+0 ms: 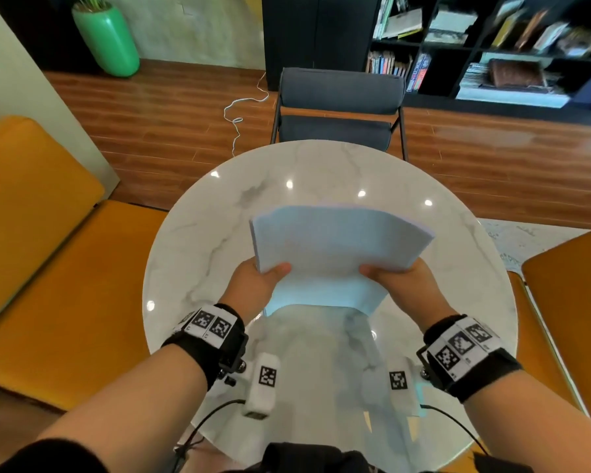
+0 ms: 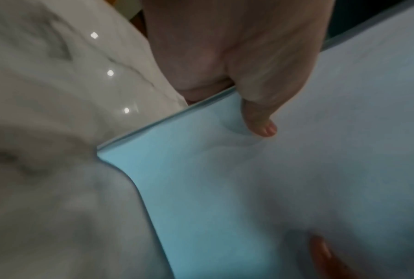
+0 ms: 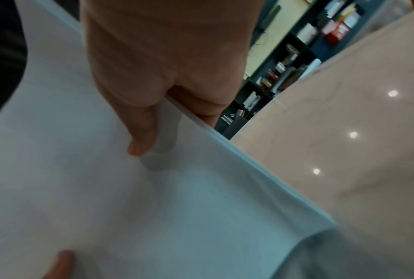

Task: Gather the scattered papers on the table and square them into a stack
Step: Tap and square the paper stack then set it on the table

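Papers point(image 1: 338, 240) are sitting gathered in one bundle between the hands, raised on edge with the lower edge meeting the counter point(image 1: 198, 233). The left hand point(image 1: 253, 285) is pinching the bundle's left side, thumb on the near face; the right hand point(image 1: 406, 285) is gripping the opposite side likewise. Gathering appears done; squaring is under way, and laying the stack flat is remaining. A chair point(image 1: 338, 107) is standing beyond the hands, obstructing nothing.

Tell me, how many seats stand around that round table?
3. A grey chair at the far side, an orange seat on the left, another orange seat on the right. Any nearer ones would be out of view.
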Demonstrator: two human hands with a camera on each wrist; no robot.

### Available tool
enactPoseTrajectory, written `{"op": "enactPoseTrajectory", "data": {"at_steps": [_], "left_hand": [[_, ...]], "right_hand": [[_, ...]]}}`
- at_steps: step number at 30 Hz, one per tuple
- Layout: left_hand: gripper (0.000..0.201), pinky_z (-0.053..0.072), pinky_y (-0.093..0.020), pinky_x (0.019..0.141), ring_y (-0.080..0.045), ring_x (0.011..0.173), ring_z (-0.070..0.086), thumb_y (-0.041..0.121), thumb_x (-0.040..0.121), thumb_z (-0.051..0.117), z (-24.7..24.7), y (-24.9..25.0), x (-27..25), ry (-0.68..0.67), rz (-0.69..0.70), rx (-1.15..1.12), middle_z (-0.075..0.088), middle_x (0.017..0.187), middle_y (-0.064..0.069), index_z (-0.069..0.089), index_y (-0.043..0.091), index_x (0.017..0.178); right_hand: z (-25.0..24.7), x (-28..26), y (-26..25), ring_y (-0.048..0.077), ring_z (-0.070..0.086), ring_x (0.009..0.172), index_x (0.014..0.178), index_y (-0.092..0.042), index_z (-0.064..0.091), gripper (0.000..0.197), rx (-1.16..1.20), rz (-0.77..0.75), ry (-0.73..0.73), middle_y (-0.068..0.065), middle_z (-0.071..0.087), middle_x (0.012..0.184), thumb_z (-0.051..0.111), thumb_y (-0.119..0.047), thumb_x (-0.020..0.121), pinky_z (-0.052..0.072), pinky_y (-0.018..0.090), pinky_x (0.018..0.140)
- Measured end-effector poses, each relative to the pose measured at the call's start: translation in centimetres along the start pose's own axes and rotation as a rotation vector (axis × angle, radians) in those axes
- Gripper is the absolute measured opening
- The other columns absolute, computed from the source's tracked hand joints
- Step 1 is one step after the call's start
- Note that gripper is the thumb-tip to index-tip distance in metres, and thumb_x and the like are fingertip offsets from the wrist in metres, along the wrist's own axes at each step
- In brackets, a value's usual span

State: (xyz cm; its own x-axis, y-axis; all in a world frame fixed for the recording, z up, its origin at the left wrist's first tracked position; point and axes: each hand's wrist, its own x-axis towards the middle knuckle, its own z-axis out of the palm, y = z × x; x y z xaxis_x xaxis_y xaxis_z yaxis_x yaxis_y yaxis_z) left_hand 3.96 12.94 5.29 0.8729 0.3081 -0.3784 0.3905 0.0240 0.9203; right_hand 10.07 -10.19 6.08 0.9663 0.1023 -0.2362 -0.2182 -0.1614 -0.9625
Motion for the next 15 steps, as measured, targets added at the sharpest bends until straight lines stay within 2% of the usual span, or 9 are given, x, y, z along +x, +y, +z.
{"op": "enactPoseTrajectory", "data": {"at_steps": [1, 3, 5, 7, 9, 12, 14, 15], "left_hand": [[0.007, 0.051, -0.023, 0.074, -0.023, 0.095, 0.066, 0.019, 0.088, 0.065, 0.0, 0.1, 0.1, 0.019, 0.012, -0.009, 0.069, 0.091, 0.007, 0.066, 0.021, 0.095], [0.008, 0.054, -0.032, 0.083, -0.025, 0.097, 0.067, 0.02, 0.088, 0.065, -0.2, 0.9, 0.1, 0.046, 0.062, 0.013, 0.071, 0.091, 0.006, 0.067, 0.027, 0.086], [0.007, 0.052, -0.035, 0.09, -0.026, 0.096, 0.066, 0.02, 0.088, 0.065, -0.8, 2.0, -0.1, 0.065, 0.144, 0.137, 0.072, 0.094, -0.001, 0.068, 0.026, 0.086], [0.009, 0.049, -0.025, 0.083, -0.022, 0.089, 0.064, 0.018, 0.09, 0.062, -1.6, 3.2, -0.4, 0.058, 0.261, 0.268, 0.07, 0.091, -0.001, 0.069, 0.02, 0.095], [0.011, 0.046, -0.019, 0.073, -0.019, 0.079, 0.062, 0.015, 0.091, 0.059, -2.2, 4.7, -0.6, 0.038, 0.376, 0.447, 0.069, 0.084, -0.001, 0.07, 0.017, 0.094], [0.025, 0.049, -0.031, 0.077, -0.022, 0.086, 0.065, 0.008, 0.092, 0.051, -2.2, 6.6, -1.0, -0.047, 0.569, 0.81, 0.072, 0.092, -0.003, 0.071, 0.02, 0.102], [0.028, 0.048, -0.032, 0.073, -0.023, 0.083, 0.062, 0.007, 0.091, 0.051, -1.6, 7.6, -1.7, -0.102, 0.62, 0.919, 0.071, 0.09, -0.003, 0.071, 0.023, 0.102], [0.024, 0.047, -0.03, 0.071, -0.02, 0.081, 0.06, 0.011, 0.092, 0.052, -1.3, 8.2, -2.1, -0.115, 0.615, 0.934, 0.071, 0.089, -0.001, 0.071, 0.024, 0.1]], "right_hand": [[-0.2, 0.0, -0.4, 0.016, 0.07, 0.08, 0.085, -0.013, 0.072, 0.017, -0.016, -0.004, -0.01, -0.002, 0.073, 0.085, 0.078, -0.002, 0.074, 0.054, 0.024, 0.07], [-1.1, 0.1, -1.7, 0.008, 0.071, 0.076, 0.094, -0.005, 0.072, 0.02, -0.02, -0.071, -0.002, -0.007, 0.075, 0.08, 0.076, -0.001, 0.075, 0.054, 0.019, 0.068], [-2.1, 0.0, -3.9, 0.001, 0.068, 0.073, 0.09, -0.014, 0.071, 0.02, -0.052, -0.211, 0.022, -0.009, 0.074, 0.076, 0.075, -0.001, 0.076, 0.053, 0.019, 0.069], [-3.3, -0.2, -6.8, -0.005, 0.061, 0.069, 0.082, -0.023, 0.065, 0.021, -0.198, -0.361, 0.034, -0.008, 0.067, 0.078, 0.074, -0.004, 0.078, 0.05, 0.013, 0.07], [-4.2, -0.6, -9.6, -0.002, 0.061, 0.068, 0.081, -0.025, 0.065, 0.02, -0.35, -0.405, -0.012, -0.006, 0.066, 0.08, 0.075, -0.008, 0.078, 0.049, 0.013, 0.071], [-3.8, -1.6, -12.1, -0.001, 0.065, 0.078, 0.09, -0.029, 0.07, 0.022, -0.67, -0.358, -0.221, -0.011, 0.072, 0.086, 0.079, -0.016, 0.074, 0.05, 0.013, 0.075], [-2.7, -2.2, -12.1, -0.008, 0.063, 0.077, 0.09, -0.031, 0.073, 0.02, -0.689, -0.376, -0.303, -0.017, 0.072, 0.085, 0.076, -0.015, 0.078, 0.046, 0.004, 0.069], [-2.1, -2.4, -11.8, -0.012, 0.062, 0.072, 0.087, -0.03, 0.073, 0.019, -0.645, -0.389, -0.288, -0.019, 0.072, 0.081, 0.075, -0.014, 0.079, 0.044, 0.002, 0.064]]}}
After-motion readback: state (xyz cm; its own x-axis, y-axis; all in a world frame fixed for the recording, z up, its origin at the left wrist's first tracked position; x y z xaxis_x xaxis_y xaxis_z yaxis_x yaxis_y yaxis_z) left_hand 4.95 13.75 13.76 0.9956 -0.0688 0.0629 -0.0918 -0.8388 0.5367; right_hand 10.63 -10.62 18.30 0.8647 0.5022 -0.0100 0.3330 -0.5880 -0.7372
